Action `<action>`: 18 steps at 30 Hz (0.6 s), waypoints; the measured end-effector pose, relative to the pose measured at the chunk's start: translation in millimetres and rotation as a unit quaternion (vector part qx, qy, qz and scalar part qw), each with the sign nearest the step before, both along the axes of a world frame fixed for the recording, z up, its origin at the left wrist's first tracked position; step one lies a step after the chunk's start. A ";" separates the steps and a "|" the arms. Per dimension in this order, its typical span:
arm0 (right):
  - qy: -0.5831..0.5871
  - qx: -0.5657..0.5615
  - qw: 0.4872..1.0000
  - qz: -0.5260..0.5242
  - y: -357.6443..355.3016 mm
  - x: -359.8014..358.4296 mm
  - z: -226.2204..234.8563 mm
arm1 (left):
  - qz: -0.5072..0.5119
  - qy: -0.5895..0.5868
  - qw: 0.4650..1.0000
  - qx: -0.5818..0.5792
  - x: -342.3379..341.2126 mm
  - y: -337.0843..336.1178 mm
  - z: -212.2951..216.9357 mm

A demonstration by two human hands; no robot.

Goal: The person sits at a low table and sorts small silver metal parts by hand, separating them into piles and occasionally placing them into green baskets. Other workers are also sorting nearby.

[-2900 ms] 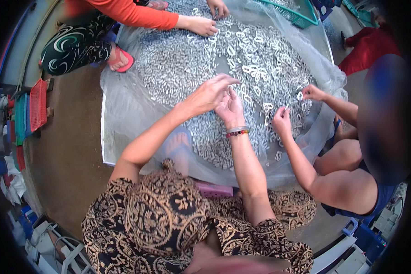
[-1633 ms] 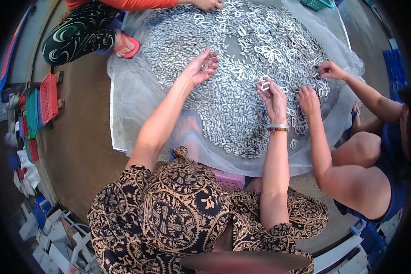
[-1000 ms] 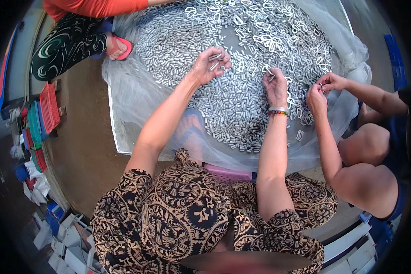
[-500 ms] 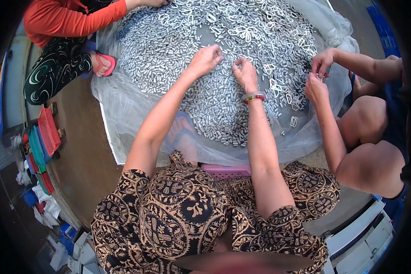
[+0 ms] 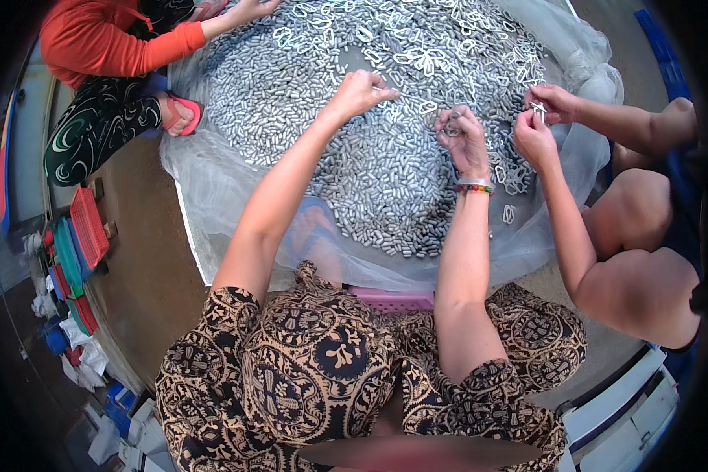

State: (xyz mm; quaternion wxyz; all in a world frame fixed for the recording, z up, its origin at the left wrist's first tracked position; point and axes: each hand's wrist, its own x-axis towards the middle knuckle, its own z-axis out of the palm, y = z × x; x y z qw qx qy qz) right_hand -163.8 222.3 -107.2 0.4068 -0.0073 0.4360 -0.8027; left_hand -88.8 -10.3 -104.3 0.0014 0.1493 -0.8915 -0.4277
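Silvery metal pieces lie heaped on a clear plastic sheet spread over the floor, filling most of it up to its far edge. The person's left hand hovers over the middle of the heap, fingers curled together, pinching a small piece. Their right hand, with a beaded bracelet at the wrist, pinches another piece just beside it. Near the sheet's right edge, a co-worker's two hands work close together on one piece.
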 end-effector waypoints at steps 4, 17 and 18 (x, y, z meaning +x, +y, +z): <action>0.087 0.127 0.988 0.028 -17.8 2.2 -6.3 | -0.019 -0.080 0.964 -0.252 -1.9 6.3 -21.8; 0.372 0.294 0.880 -0.030 -57.3 29.6 -35.0 | 0.040 0.157 0.639 0.752 43.7 -14.9 35.2; 0.209 0.226 0.950 -0.057 -54.1 28.1 -34.9 | 0.037 0.157 0.635 0.756 39.6 -15.5 33.9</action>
